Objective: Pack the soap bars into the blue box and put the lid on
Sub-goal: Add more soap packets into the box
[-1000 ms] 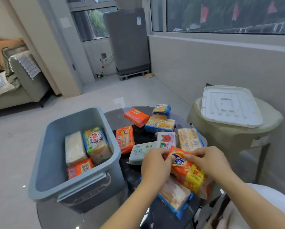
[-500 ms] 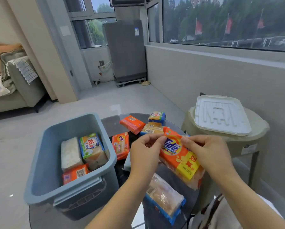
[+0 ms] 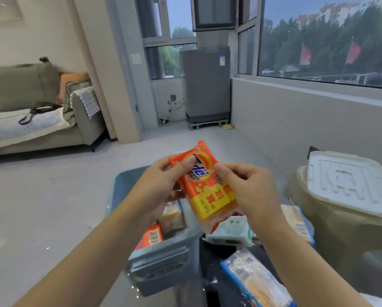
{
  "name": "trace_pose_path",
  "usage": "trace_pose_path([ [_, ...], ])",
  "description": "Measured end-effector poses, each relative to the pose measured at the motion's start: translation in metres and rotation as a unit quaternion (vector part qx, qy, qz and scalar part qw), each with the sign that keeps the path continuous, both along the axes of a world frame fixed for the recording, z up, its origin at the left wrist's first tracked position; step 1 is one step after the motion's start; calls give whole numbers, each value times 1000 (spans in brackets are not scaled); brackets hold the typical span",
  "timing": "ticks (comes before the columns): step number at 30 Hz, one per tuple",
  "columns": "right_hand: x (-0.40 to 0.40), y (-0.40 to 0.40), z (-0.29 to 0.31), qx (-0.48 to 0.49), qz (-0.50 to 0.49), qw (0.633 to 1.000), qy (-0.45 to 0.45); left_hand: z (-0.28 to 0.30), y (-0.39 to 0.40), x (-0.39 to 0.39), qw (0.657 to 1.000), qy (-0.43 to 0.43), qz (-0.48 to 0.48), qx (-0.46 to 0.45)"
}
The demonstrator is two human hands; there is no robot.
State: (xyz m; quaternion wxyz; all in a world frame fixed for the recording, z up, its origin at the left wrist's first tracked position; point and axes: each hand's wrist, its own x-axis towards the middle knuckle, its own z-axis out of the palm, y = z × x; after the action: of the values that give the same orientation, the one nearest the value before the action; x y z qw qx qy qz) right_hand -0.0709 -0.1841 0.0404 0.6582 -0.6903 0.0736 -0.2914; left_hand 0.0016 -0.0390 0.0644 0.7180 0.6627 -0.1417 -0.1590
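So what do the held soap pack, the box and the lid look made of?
Orange Tide soap pack: glossy plastic film, crinkled with sheen. Blue box: matte moulded plastic, ribbed handle. White lid: rigid plastic, likely, with moulded relief.

The blue box (image 3: 163, 258) stands open-topped, with both forearms and the raised soap pack (image 3: 204, 187) above it.

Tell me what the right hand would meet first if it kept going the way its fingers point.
The right hand points left, so it likely meets the orange soap pack it already pinches, then the left hand; depth is unclear.
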Motion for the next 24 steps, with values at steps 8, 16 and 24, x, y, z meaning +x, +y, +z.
trace_pose_path([
  [8, 30, 31, -33, -158, 87, 976, 125, -18, 84, 54, 993, 76, 40, 80],
  [16, 43, 32, -60, -161, 152, 950, 218, -52, 67, 70, 964, 160, -92, 191],
  [24, 46, 27, -71, -84, 173, 961, 198, -68, 42, 80, 941, 224, -117, 227],
])
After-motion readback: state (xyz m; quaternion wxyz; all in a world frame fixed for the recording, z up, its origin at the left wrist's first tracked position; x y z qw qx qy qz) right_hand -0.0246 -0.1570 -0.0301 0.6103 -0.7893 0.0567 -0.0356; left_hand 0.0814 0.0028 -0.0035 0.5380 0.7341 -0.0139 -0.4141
